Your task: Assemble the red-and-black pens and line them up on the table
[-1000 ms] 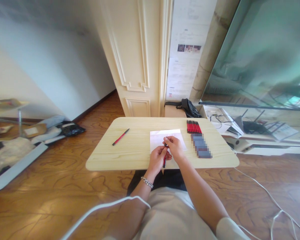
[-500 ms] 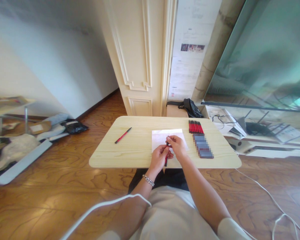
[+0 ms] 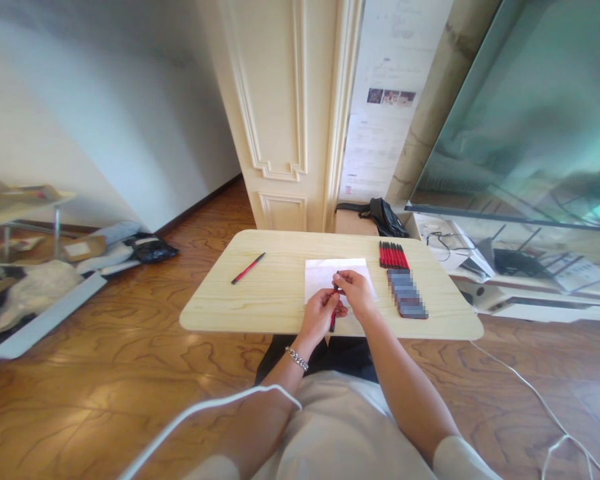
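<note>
Both hands meet over a white sheet of paper [image 3: 325,273] on a small pale wooden table [image 3: 275,300]. My left hand [image 3: 320,315] wraps around the lower part of a red and black pen [image 3: 333,319]. My right hand [image 3: 354,291] pinches the pen's upper end. A bracelet sits on my left wrist. To the right of the paper lies a row of several red and black pens [image 3: 392,255], their lower halves blurred out. One single red pen [image 3: 248,268] lies alone on the table's left side.
A cream panelled door and a poster stand behind the table. A black bag [image 3: 385,217] lies on the floor beyond it. At right is a large screen on a low stand with cables. Clutter [image 3: 45,280] lies on the floor at left. A white cable [image 3: 200,413] crosses my lap.
The view has shifted slightly to the right. Both hands stay on the pen over the paper with little visible change.
</note>
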Demonstrator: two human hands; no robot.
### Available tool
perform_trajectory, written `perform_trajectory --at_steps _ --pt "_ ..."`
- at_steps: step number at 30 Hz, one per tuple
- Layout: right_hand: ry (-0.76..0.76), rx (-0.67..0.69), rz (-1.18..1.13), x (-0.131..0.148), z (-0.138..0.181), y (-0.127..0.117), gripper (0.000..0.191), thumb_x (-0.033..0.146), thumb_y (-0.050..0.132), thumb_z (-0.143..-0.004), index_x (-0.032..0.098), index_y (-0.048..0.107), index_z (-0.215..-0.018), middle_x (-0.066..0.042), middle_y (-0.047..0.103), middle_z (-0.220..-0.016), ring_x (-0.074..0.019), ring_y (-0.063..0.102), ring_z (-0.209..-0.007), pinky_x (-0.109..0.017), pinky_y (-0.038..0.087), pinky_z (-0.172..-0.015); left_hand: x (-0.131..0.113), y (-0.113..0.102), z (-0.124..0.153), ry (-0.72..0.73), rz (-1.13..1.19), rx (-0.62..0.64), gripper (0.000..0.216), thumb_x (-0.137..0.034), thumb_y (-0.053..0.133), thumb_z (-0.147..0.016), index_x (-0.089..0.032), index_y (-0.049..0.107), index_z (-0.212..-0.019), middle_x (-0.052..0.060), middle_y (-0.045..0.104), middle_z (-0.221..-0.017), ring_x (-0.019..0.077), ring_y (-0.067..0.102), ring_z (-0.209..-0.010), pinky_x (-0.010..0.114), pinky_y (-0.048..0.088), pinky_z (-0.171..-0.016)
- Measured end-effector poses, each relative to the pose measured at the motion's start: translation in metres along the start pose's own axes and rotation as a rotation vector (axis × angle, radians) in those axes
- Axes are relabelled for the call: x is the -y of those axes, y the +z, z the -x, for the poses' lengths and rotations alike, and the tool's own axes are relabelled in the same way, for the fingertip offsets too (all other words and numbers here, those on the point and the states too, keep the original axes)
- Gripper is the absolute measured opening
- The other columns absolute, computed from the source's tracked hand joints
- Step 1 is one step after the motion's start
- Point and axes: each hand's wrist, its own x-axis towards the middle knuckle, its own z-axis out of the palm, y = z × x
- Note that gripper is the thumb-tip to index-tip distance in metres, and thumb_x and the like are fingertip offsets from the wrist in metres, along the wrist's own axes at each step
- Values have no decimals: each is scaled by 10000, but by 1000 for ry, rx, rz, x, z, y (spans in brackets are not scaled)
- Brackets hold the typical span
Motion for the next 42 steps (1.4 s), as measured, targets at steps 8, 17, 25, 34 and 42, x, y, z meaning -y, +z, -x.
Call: perform_trajectory --at_steps 8,17,25,34,42 --pt "45 81 -32 3 0 -1 421 526 632 -734 155 653 -931 -71 680 -824 -157 618 -723 -291 506 -661 0 -1 -1 20 21 29 399 -490 630 -788 -140 565 -966 34 641 -704 161 664 -634 334 570 -676" --pt "28 75 -11 -1 -1 -1 371 486 670 -707 152 647 -868 -53 663 -766 -157 612 -702 -294 508 -654 -1 0 0 16 13 16 409 -499 636 -778 -140 563 -959 41 653 -711 166 671 -630 332 569 -671" --pt "-25 8 59 1 -2 -1 404 492 704 -672 166 631 -899 -42 662 -781 -149 601 -686 -273 484 -617 -2 0 1 29 6 13 417 -485 628 -790 -133 572 -1008 49 655 -723 174 677 -652 326 572 -665" --pt "24 87 60 0 -1 -4 382 503 598 -755 174 668 -937 -66 691 -847 -158 622 -723 -264 464 -606 -1 0 0 28 6 13 433 -452 634 -798 -141 538 -1083 36 652 -710 175 676 -640 338 574 -664" --pt "-36 5 161 -1 -4 -5 372 484 668 -707 158 640 -883 -51 682 -764 -155 614 -673 -265 463 -596 -1 -1 1 32 9 4 436 -471 640 -788 -157 538 -1073 25 649 -719 171 679 -647 329 571 -664"
